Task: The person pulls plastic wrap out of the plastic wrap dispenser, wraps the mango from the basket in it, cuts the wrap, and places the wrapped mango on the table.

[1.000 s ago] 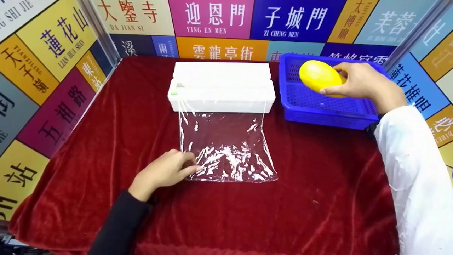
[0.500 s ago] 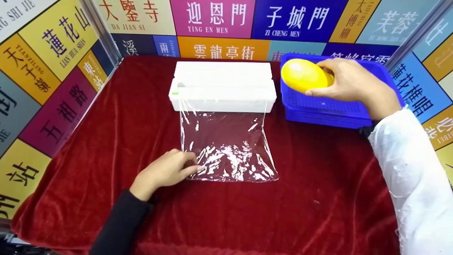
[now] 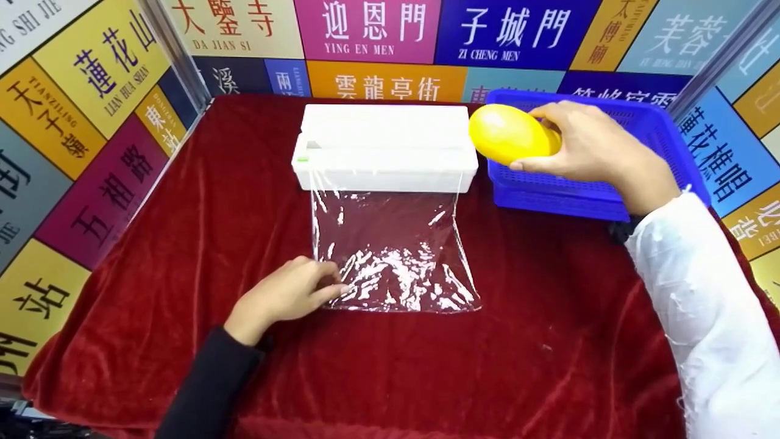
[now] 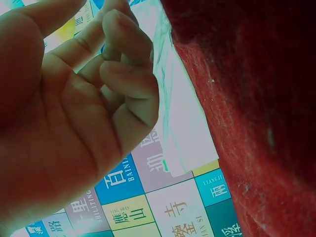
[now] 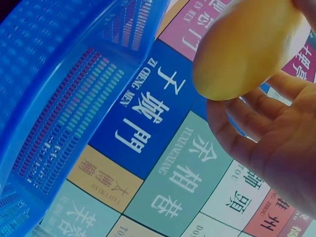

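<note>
My right hand (image 3: 582, 143) grips a smooth yellow mango (image 3: 509, 133) from its right side, holding it up between the basket and the white box. The right wrist view shows the mango (image 5: 247, 49) above the curled fingers of the right hand (image 5: 276, 128). My left hand (image 3: 289, 289) pinches the near left corner of clear plastic wrap (image 3: 396, 268). From the white wrap dispenser (image 3: 384, 146) the sheet runs out toward me, shiny and wrinkled at its near end. In the left wrist view the left hand (image 4: 84, 98) has bent fingers; its thumb and index tips are out of frame.
A blue perforated basket (image 3: 563, 204) stands at the back right, behind and below the right hand. Dark red velvet cloth (image 3: 487, 366) covers the table. Panels printed with signs (image 3: 365, 27) stand along the back and both sides.
My right hand has carried the mango leftward from over the basket to beside the dispenser's right end. The left hand and the plastic wrap have stayed in place.
</note>
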Demonstrator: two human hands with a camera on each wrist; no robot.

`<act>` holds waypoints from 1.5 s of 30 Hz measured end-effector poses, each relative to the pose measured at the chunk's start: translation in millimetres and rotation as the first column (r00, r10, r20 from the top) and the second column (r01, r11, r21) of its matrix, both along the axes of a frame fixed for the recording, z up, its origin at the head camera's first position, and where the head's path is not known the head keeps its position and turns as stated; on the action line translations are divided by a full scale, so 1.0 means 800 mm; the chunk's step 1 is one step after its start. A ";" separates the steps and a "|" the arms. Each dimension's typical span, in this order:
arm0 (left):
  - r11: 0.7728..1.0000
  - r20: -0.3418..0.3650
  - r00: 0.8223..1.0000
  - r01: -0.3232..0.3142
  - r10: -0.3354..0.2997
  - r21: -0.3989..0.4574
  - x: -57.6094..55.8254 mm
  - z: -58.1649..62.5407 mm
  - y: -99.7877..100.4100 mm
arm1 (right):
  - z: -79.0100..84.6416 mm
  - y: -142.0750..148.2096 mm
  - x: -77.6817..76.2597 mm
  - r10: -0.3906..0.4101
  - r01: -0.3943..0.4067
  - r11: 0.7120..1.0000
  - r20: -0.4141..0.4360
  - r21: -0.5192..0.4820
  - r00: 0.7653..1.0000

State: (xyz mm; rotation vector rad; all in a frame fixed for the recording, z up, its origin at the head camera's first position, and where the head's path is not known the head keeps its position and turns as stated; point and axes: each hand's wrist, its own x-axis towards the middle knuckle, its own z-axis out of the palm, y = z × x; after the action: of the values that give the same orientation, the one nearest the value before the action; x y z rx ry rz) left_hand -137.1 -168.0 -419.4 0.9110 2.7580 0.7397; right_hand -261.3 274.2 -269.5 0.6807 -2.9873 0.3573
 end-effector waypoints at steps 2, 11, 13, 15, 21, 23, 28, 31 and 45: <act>1.000 0.000 1.000 0.001 -0.001 0.000 0.001 -0.001 0.000 | -0.003 -0.004 0.003 0.006 -0.006 1.000 0.000 -0.009 1.000; 1.000 -0.012 1.000 0.006 -0.006 0.004 0.002 -0.001 0.000 | -0.013 -0.034 0.013 0.078 -0.079 0.996 -0.045 -0.027 0.996; 1.000 -0.016 1.000 0.010 -0.010 0.005 0.002 -0.001 0.000 | -0.016 -0.041 0.015 0.092 -0.094 0.995 -0.048 -0.030 0.995; 1.000 -0.015 1.000 0.012 -0.012 0.005 0.002 -0.001 -0.001 | -0.020 -0.048 0.016 0.102 -0.104 0.994 -0.048 -0.028 0.994; 1.000 -0.017 1.000 0.016 -0.016 0.004 0.003 -0.005 -0.002 | -0.035 -0.068 0.014 0.135 -0.135 0.990 -0.026 -0.034 0.991; 1.000 -0.015 1.000 0.015 -0.015 0.000 0.004 -0.006 -0.003 | -0.038 -0.074 0.014 0.147 -0.147 0.988 -0.019 -0.038 0.989; 1.000 -0.020 1.000 0.014 -0.014 0.001 0.002 -0.005 -0.002 | -0.043 -0.090 0.012 0.177 -0.177 0.983 -0.022 -0.044 0.984; 1.000 -0.022 1.000 0.012 -0.012 0.005 0.000 -0.003 -0.002 | -0.045 -0.100 0.012 0.189 -0.189 0.981 -0.014 -0.044 0.982; 1.000 -0.023 1.000 0.019 -0.019 -0.007 0.001 0.000 -0.002 | -0.067 -0.144 0.014 0.232 -0.231 0.973 0.034 -0.012 0.972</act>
State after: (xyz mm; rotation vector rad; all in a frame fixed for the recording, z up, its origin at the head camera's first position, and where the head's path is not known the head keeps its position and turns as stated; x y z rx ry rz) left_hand -136.6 -169.6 -419.4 0.9486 2.7663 0.7204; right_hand -250.5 158.6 -323.2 1.0367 -2.9420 0.3957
